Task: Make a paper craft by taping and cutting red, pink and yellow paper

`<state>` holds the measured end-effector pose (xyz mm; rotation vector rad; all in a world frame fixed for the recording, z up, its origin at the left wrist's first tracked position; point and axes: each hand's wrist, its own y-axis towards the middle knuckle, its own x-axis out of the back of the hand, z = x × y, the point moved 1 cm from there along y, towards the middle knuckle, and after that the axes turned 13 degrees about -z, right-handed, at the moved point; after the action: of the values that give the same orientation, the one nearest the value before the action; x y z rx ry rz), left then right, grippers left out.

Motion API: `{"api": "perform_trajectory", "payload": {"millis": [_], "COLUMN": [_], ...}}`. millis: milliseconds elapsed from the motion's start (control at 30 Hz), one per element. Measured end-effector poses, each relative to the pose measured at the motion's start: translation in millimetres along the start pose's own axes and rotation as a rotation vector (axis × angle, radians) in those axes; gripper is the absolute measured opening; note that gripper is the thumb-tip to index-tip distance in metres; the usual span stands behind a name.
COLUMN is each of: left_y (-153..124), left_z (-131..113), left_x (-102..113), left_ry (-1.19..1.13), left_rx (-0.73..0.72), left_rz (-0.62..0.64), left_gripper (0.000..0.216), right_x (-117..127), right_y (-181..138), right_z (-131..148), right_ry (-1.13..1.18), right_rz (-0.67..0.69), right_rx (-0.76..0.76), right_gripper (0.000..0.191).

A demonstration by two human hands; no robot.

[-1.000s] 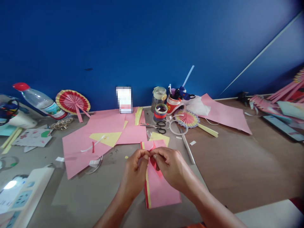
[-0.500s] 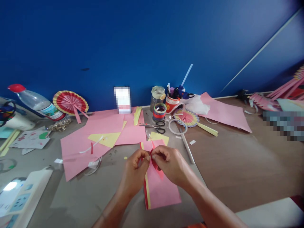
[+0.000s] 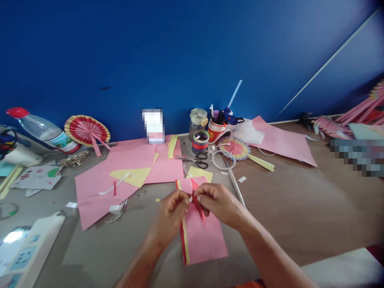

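Observation:
My left hand [image 3: 171,212] is closed in a pinch, with a small white strip [image 3: 191,199] showing at its fingertips. Close beside it, my right hand [image 3: 216,203] pinches a narrow piece of red paper [image 3: 200,214], which slants down beneath its fingers. Both hands are over a pink paper sheet [image 3: 205,244] with yellow and red bands along its left edge. Just beyond lie a yellow paper piece [image 3: 200,173] and black-handled scissors [image 3: 201,161]. The fingers partly cover the red paper.
Pink sheets [image 3: 132,154] and a yellow scrap [image 3: 132,176] lie at left. Behind are a tape roll [image 3: 223,160], a jar [image 3: 198,120], a red cup [image 3: 216,132] of tools and a folded paper fan [image 3: 234,149]. Another fan [image 3: 87,130] leans by a bottle [image 3: 45,128].
My fingertips have parted slightly, and the white strip now shows at the left ones. The red paper has turned a little more upright. The view has shifted slightly.

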<state>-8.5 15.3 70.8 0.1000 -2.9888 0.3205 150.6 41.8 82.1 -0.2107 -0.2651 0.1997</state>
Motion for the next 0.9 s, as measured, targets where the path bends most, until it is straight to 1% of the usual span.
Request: {"api": "perform_trajectory", "payload": {"millis": [167,467,633,767,900], "left_y": [1.5,3.7,3.9,4.1,4.0], "left_z": [0.9,9.3,10.5,14.0,19.2], "left_x": [-0.2,-2.2,-2.7,-3.7,-3.5], "left_ry": [-0.037,-0.056,-0.074,-0.109,-0.132], "left_rx": [-0.007,0.005,0.028,0.034,0.054], "left_rz": [0.036,0.062,0.076,0.087,0.086], "left_gripper": [0.027,0.029,0.029,0.031,0.032], "right_x": [3.9,5.7,7.6,9.0,9.1], "right_y": [2.2,2.0,2.3,4.4,5.8], "right_z": [-4.5,-5.3,-5.9,-10.0,-12.3], "right_ry": [0.056,0.112,0.207,0.306,0.345], "right_rz": [0.039,0.039,0.071,0.111,0.120], "right_rx": [-0.045,-0.055,-0.133,-0.159,-0.196], "right_gripper": [0.015,0.011,0.011,0.014,0.013]}}
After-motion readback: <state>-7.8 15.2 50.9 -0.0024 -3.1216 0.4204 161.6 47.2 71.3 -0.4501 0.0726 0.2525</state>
